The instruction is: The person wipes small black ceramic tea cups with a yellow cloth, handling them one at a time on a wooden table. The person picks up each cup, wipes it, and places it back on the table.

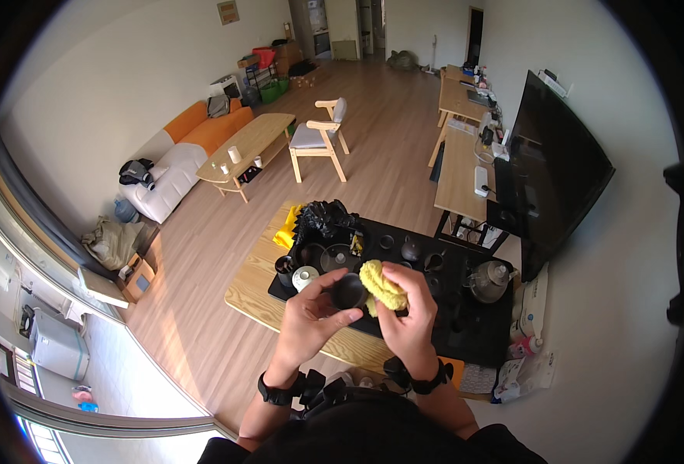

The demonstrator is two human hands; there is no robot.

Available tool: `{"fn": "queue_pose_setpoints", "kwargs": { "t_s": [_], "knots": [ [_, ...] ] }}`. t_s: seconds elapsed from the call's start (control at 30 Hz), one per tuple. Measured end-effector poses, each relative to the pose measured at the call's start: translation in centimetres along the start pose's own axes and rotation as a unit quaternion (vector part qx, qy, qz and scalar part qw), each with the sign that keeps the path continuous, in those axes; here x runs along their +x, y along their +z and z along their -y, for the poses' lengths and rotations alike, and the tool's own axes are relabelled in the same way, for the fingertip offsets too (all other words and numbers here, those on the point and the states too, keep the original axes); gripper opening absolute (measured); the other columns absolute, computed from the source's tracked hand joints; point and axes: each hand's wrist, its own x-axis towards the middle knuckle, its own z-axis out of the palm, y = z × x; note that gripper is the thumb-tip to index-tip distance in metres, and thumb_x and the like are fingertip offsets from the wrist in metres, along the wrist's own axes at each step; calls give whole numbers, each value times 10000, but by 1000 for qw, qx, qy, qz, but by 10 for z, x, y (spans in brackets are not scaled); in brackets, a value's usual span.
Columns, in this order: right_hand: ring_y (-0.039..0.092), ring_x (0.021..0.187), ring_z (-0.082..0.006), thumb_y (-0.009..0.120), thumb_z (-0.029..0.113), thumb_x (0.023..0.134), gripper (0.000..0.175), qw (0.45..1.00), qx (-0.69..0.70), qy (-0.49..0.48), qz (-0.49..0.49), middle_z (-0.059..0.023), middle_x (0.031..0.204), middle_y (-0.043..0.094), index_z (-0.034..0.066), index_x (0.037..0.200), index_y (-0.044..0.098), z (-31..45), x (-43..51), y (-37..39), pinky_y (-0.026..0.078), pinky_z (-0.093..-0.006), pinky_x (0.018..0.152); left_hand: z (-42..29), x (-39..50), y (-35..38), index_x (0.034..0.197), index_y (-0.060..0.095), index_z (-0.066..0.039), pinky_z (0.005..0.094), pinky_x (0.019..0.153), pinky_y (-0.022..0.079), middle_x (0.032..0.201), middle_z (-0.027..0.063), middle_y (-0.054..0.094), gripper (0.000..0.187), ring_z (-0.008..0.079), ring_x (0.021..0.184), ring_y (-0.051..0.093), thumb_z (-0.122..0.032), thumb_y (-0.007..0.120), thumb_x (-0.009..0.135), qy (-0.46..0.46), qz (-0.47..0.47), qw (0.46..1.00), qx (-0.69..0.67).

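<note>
Between thumb and fingers, my left hand (313, 325) holds a small dark cup (349, 291), its round mouth facing up towards the camera. A bunched yellow cloth (381, 285) is pinched in my right hand (408, 313), close against the cup's right side. Both hands are above the near edge of a black tea tray (475, 333). Beyond them on the tray are a black dragon-like figure (324, 220), a dark teapot (411, 248), a dark pitcher (433, 262) and several small cups. A pale lidded pot (305, 278) stands left of the cup.
The tray lies on a wooden table (255, 278). A glass kettle (490, 281) stands at its right end, a dark holder (284, 270) at its left. A yellow cloth or bag (288, 229) lies by the figure. Bottles and packages are at the wall, right; an armchair (319, 139) stands beyond.
</note>
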Motion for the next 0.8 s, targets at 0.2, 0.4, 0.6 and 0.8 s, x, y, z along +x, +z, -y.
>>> {"fn": "queue_pose_setpoints", "kwargs": {
  "t_s": [0.2, 0.4, 0.6, 0.8],
  "knots": [
    [738, 1060, -309, 777, -103, 775, 492, 999, 16, -29, 17, -194, 1235, 701, 5, 1242, 669, 5, 0, -1, 603, -347, 871, -5, -2, 3, 1496, 491, 57, 335, 988, 590, 1303, 142, 689, 683, 185, 1154, 688, 60, 808, 892, 0, -67, 998, 22],
    [740, 1062, -319, 761, -115, 794, 475, 999, 23, -18, -22, -205, 1237, 698, 3, 1243, 659, 0, 3, 4, 603, -345, 879, -9, -4, 1, 1468, 553, 25, 256, 813, 589, 1121, 75, 745, 699, 89, 915, 700, -39, 885, 857, 30, -25, 997, 73],
    [735, 1074, -315, 764, -120, 781, 484, 999, 18, -30, -16, -205, 1240, 700, 2, 1239, 663, 3, 0, 4, 603, -348, 882, -8, -1, 4, 1456, 566, 26, 249, 784, 581, 1034, 50, 741, 705, 79, 879, 691, -50, 902, 841, 24, -54, 996, 70],
    [736, 1076, -308, 757, -121, 799, 455, 999, 26, 1, -26, -201, 1235, 700, -1, 1229, 670, 0, 2, 1, 602, -344, 881, -4, 0, 3, 1443, 581, 30, 243, 768, 578, 997, 35, 714, 691, 73, 853, 678, -58, 904, 838, 26, -17, 993, 116]
  ]
}}
